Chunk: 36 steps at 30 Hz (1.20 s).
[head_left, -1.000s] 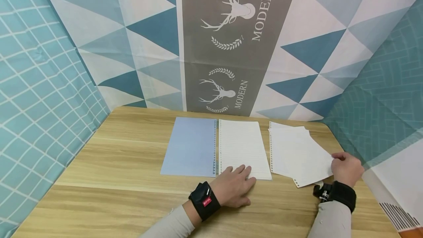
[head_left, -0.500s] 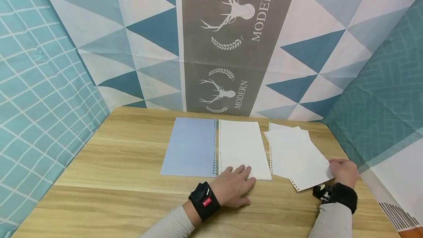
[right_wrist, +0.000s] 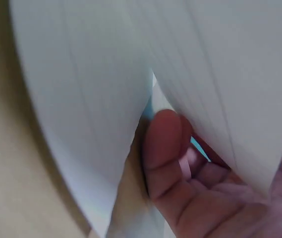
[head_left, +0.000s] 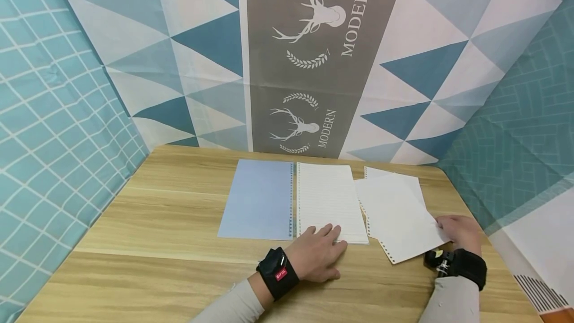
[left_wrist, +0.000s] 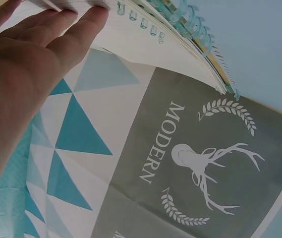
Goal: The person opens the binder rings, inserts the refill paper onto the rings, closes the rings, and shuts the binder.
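Note:
A ring-bound notebook lies open, with its pale blue cover on the left and a stack of lined pages on the right. My left hand rests its fingertips on the lower edge of those pages, fingers spread. The notebook's teal rings show in the left wrist view. To the right, my right hand pinches the near right corner of a loose hole-punched sheet. That sheet slants over another loose sheet. In the right wrist view, paper partly hides the curled fingers.
A wooden table bears everything. Behind it hangs a patterned cloth, with a teal checked cloth on the left and a darker teal one on the right.
My right hand has drawn the upper loose sheet leftward and slightly nearer, uncovering more of the sheet beneath at its upper right. The left hand has stayed put on the notebook.

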Tool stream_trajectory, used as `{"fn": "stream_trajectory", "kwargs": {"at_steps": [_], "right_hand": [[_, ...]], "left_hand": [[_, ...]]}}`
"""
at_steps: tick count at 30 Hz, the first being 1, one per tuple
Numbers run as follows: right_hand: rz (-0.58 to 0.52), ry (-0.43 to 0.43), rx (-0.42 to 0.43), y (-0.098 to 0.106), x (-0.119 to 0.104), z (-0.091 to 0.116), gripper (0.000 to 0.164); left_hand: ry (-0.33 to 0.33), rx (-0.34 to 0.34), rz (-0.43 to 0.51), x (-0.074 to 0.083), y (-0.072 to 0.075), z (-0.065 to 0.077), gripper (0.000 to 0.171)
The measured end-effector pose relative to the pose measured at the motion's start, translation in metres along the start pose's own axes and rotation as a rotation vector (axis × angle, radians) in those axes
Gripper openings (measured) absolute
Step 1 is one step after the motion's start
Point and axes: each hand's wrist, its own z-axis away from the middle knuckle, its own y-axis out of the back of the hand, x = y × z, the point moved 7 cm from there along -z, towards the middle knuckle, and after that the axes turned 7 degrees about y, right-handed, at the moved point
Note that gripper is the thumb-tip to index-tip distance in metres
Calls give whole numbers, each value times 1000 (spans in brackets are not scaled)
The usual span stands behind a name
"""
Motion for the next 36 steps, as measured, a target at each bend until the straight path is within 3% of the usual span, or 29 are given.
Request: {"fn": "stream_trajectory", "kwargs": {"at_steps": [4, 10, 14, 18, 24, 29, 36], "right_hand": [[-19, 44, -108, -7, -8, -1, 59], [-73, 90, -193, -13, -15, -4, 50], [-143, 75, -256, -18, -16, -4, 54], [-159, 60, -277, -20, -20, -3, 61], [-200, 39, -273, -22, -22, -1, 43], [-252, 32, -290, -27, -22, 1, 38], [-314, 121, -364, -32, -36, 5, 40]], "left_hand": [[3, -6, 2, 0, -2, 0, 56], [4, -11, -5, 0, -2, -1, 57], [3, -16, -1, 1, -2, -1, 58], [8, -26, 13, 0, -2, -1, 58], [10, -32, 14, 0, -3, -1, 59], [12, -32, 19, 0, -5, -3, 57], [12, -32, 19, 0, -5, -3, 57]]}}
